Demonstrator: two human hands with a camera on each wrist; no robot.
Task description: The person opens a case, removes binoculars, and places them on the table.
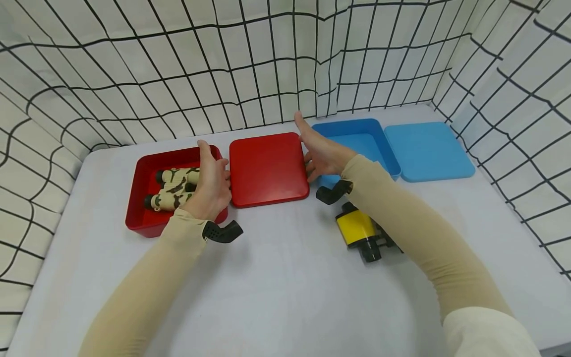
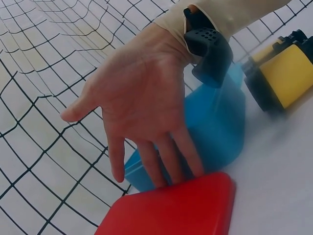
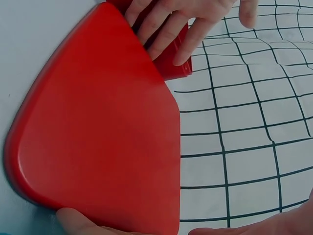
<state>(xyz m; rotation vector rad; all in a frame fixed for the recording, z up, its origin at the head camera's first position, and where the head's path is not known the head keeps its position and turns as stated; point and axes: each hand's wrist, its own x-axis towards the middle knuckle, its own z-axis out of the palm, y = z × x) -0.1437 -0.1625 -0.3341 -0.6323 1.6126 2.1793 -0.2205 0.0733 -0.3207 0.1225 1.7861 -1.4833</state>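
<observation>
A red lid [image 1: 269,169] lies on the white table between my two hands. My left hand [image 1: 208,184] is at its left edge, thumb raised, over the right side of a red box [image 1: 134,203]. Camouflage binoculars [image 1: 171,201] lie inside that box, partly hidden by this hand. At the lid's right edge is my right hand [image 1: 327,152], in front of a blue box [image 1: 392,151]. Seen from the left wrist, the right hand [image 2: 146,98] has its palm showing and straight fingers reaching down to the lid [image 2: 171,205]. Neither hand grips anything.
A flat blue lid [image 1: 428,151] lies right of the blue box. Yellow and black binoculars [image 1: 357,227] rest on the table, partly under my right forearm. A black wire grid [image 1: 243,64] against white walls borders the back and sides.
</observation>
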